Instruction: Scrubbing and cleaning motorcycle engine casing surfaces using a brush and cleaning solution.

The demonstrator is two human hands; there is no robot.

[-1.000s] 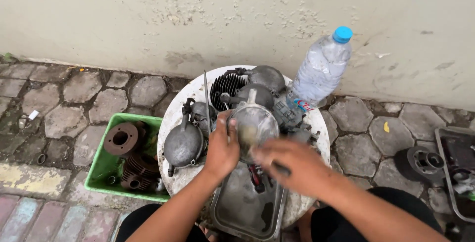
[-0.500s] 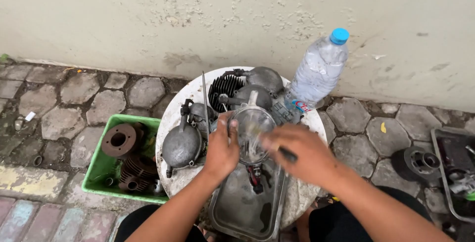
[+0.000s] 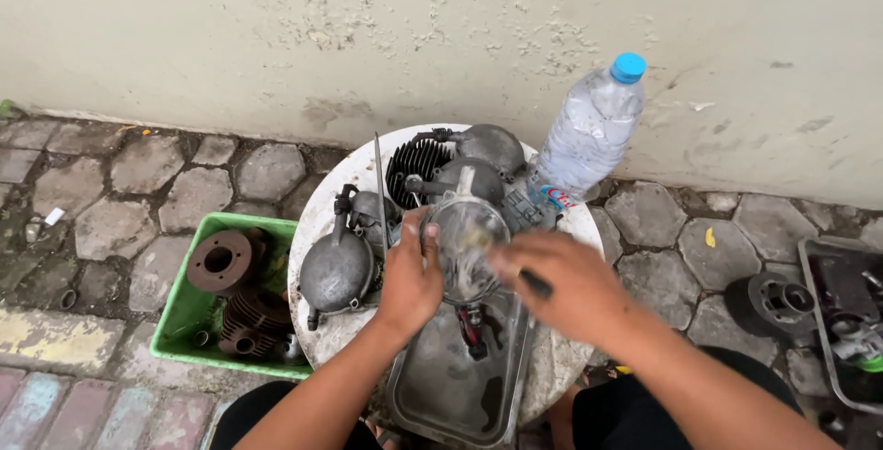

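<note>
Over the metal tray on the round bench, the left hand clamps the round engine cover steady while the right hand, blurred, seemingly closes on a dark-handled tool against it.

Round white table, metal tray, engine parts (grimy), plastic bottle

Both forearms are showing bare to the frame's lower edge, no sleeves, watch or rings (gloves neither) on the left hand or the right hand. Below the wrists, dark trousers are covering both knees.
</note>
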